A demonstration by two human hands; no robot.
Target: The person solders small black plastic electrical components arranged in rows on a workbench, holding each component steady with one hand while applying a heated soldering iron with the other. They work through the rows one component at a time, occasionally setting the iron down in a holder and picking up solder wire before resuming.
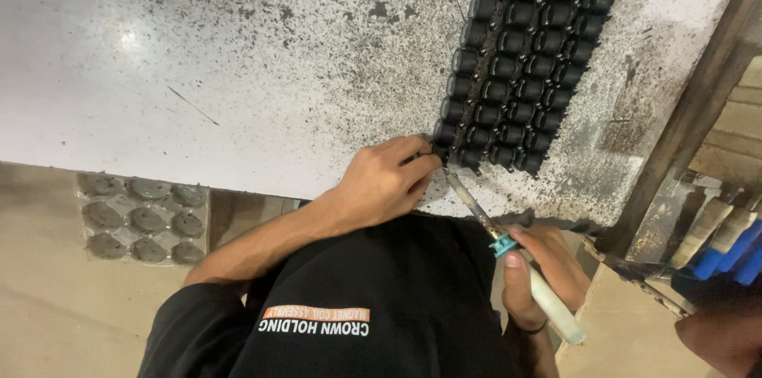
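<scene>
Two hands worked at the near edge of a speckled white surface (238, 69). The left hand (386, 180) lay curled on the surface, its fingertips (429, 162) pinching the nearest black cylinder at the corner of a block of cylinders (524, 53). That block stood in tight rows of four, and its long axis ran from the near corner by the left hand up and to the right, toward the far edge of the view.

The right hand (544, 267) was clenched around the pale handle of a soldering iron (520, 263), with a teal collar just above the thumb. The iron's long axis slanted from lower right to upper left; its handle end pointed down toward the person's lap, and its thin metal tip pointed up-left, reaching the near corner of the block just beside the left fingertips. Whether the tip touched the pinched cylinder could not be told.

Below the surface, to the left, sat a grey tray (143, 219) of round discs.
</scene>
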